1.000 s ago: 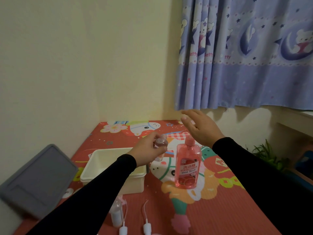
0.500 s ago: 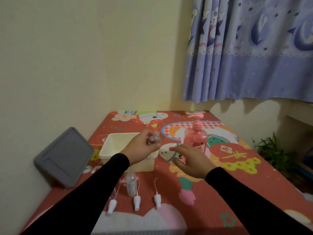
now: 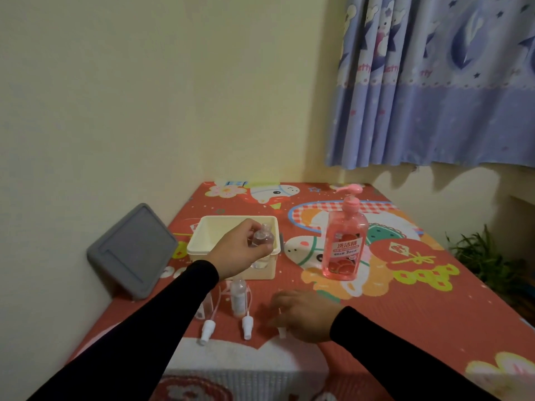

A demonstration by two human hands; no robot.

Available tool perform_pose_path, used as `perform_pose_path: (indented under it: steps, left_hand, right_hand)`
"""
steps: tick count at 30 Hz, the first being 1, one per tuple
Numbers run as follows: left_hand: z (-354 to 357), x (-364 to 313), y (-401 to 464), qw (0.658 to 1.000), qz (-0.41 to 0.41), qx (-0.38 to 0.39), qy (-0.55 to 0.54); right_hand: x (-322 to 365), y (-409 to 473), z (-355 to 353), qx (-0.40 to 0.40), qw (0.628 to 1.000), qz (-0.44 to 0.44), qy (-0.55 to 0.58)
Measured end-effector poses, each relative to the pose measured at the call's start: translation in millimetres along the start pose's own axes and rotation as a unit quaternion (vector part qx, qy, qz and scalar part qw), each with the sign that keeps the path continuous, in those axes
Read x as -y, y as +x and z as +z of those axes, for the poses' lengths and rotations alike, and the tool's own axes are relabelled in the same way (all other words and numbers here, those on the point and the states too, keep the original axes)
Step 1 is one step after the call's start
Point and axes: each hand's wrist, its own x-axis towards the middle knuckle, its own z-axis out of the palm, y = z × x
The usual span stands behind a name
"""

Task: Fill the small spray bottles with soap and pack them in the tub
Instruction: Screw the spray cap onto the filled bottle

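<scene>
The left hand [image 3: 241, 250] is curled around a small clear spray bottle [image 3: 262, 240], pinching it between thumb and fingers and holding it up over the near right corner of the cream tub [image 3: 208, 235]. The bottle has no spray top on it and shows a faint pink tint inside. The right hand [image 3: 304, 318] lies low on the red patterned mat [image 3: 405, 299], palm down with fingers bent over a white spray head [image 3: 281, 331] — it is blurred, so I cannot tell whether it grips the head or only touches it.

Just left of that hand, two more white spray heads [image 3: 247, 328] lie on the mat with their thin tubes pointing away. Between their tubes stands another small bottle [image 3: 238, 298], upright and uncapped, and a further clear bottle [image 3: 206, 306] is partly hidden behind the left sleeve.

The pink soap bottle [image 3: 344, 241] stands upright to the right of the tub, apart from both hands; its pump [image 3: 348, 190] lies on the mat behind it. A grey lid [image 3: 131, 251] leans against the wall on the left — near the tub, not touching it.
</scene>
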Motion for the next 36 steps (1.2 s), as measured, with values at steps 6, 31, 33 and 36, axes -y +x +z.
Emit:
perform_pose_path:
  steps: [6,31,33,36]
  left_hand:
    - [-0.9,3.3,-2.6,1.0,-0.009,0.003,0.013]
    - [19.9,4.2,6.6,1.0,0.02,0.011,0.02]
    - [22.0,4.6,8.4,0.999,0.027,0.012,0.02]
    - [24.0,5.1,9.7,0.999,0.029,0.013,0.021]
  right_hand:
    - [2.0,3.7,5.8,0.0,0.999,-0.047,-0.011]
    - [-26.6,-0.3,-131.1,-0.507,0.708,0.216,0.441]
    - [-24.3,0.3,-133.4,-0.503,0.717,0.209,0.435]
    - [-19.7,1.4,-133.9,-0.5,0.726,0.205,0.425]
